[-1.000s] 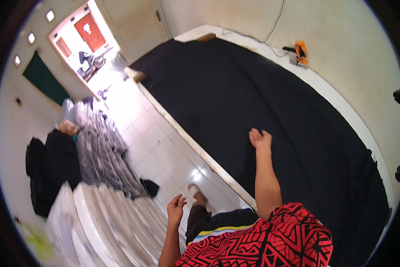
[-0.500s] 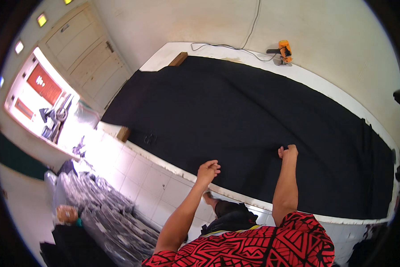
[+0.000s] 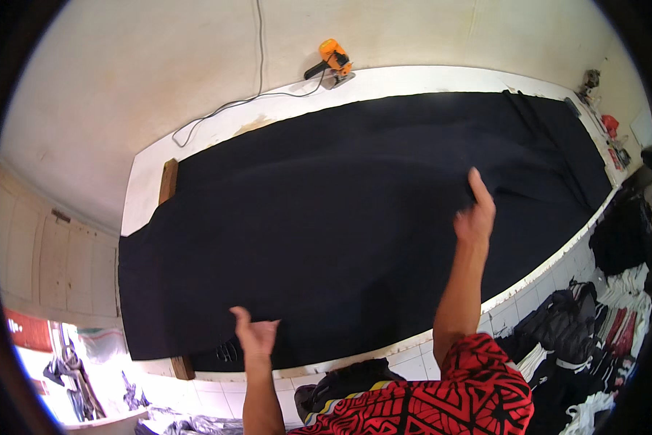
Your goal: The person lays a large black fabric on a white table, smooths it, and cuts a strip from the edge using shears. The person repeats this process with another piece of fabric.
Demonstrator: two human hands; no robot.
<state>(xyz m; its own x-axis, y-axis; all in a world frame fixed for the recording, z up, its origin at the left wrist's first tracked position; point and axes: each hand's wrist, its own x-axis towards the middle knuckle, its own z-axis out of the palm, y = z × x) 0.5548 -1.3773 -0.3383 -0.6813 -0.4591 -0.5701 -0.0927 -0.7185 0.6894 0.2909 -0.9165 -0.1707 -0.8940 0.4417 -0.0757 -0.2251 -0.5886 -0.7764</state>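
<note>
A wide sheet of black fabric (image 3: 340, 210) lies over a long white table (image 3: 384, 78), with soft wrinkles and a few ridged folds near its right end. Over the near left part of the cloth is my left hand (image 3: 256, 337), thumb and fingers spread, holding nothing. My right hand (image 3: 476, 216) reaches further out over the right half, fingers apart and slightly blurred, also holding nothing. Whether either palm touches the cloth I cannot tell. Close to my left hand, dark looped handles like those of scissors (image 3: 227, 353) show at the near edge.
An orange handheld cutting machine (image 3: 335, 58) stands at the table's back, its grey cord (image 3: 221, 109) trailing left. Wooden blocks (image 3: 168, 181) sit by the cloth's left end. Piled garments (image 3: 558, 326) lie on the floor at right; a door (image 3: 58, 246) is at left.
The view has turned to the right, bringing the table's right end and the garments in. My curled hands have opened, and the right one has reached further out over the cloth.
</note>
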